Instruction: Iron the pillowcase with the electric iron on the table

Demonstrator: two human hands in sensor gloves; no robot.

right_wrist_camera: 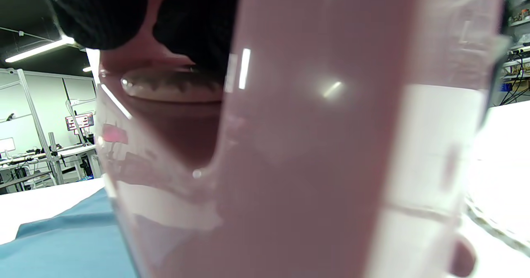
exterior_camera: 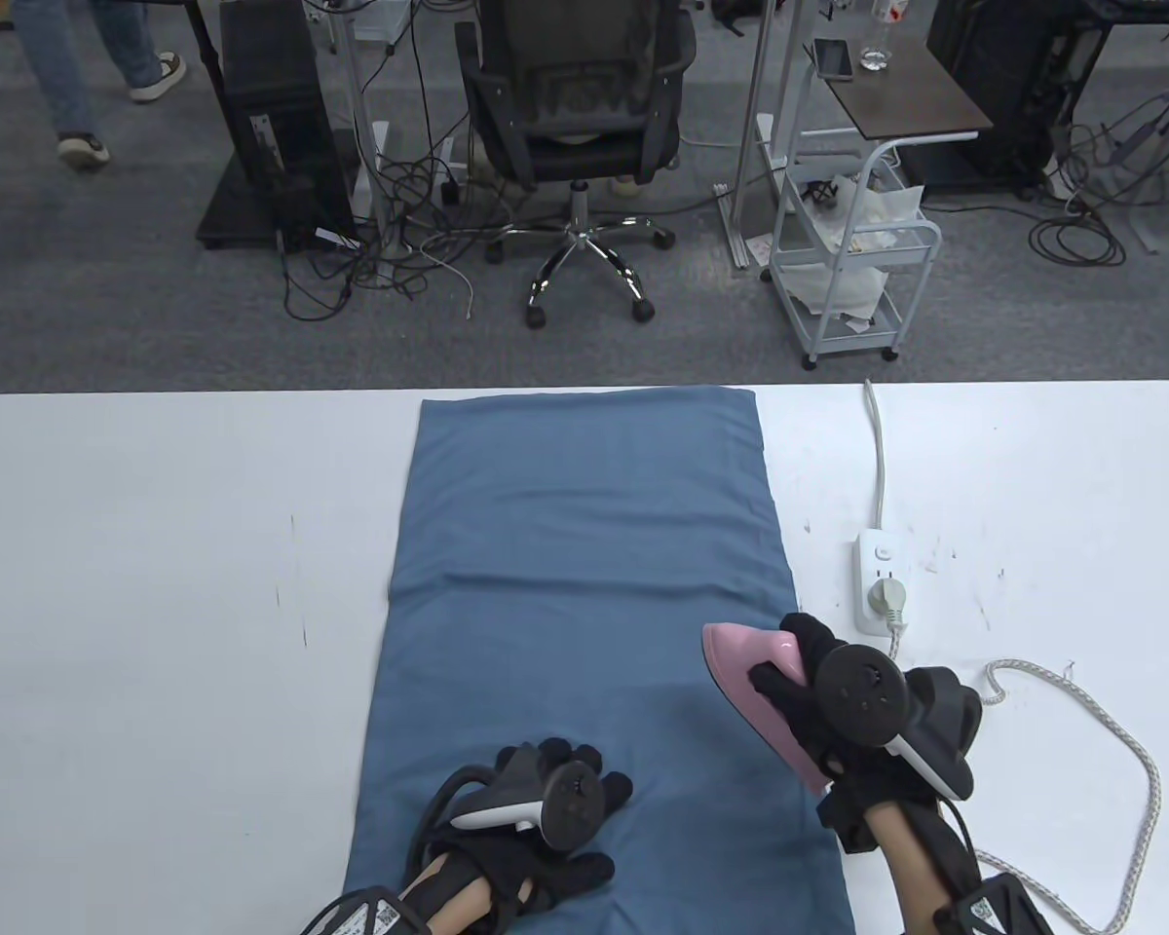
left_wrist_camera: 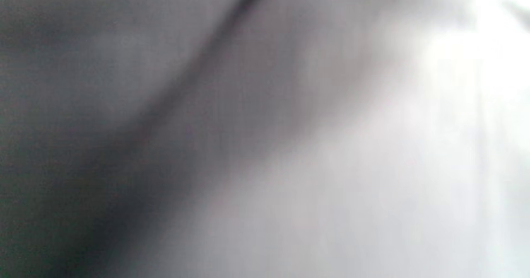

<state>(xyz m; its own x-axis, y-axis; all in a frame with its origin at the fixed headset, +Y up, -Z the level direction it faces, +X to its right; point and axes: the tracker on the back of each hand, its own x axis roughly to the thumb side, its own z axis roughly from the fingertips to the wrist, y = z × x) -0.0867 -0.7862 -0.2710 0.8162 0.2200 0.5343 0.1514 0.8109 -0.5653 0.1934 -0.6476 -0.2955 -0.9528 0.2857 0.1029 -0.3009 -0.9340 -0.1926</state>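
A blue pillowcase (exterior_camera: 584,584) lies flat on the white table (exterior_camera: 156,584), running from the far edge to the near edge. My right hand (exterior_camera: 809,682) grips the handle of a pink electric iron (exterior_camera: 750,672), which sits on the pillowcase's right edge, nose pointing far-left. The iron fills the right wrist view (right_wrist_camera: 314,145), with the pillowcase (right_wrist_camera: 62,245) at the lower left. My left hand (exterior_camera: 555,808) rests flat on the pillowcase near its near end, fingers spread. The left wrist view is a grey blur.
A white power strip (exterior_camera: 880,579) with a plug in it lies right of the pillowcase; its cable runs to the far edge. The iron's braided cord (exterior_camera: 1130,750) loops on the table at right. A chair and a cart stand beyond the table.
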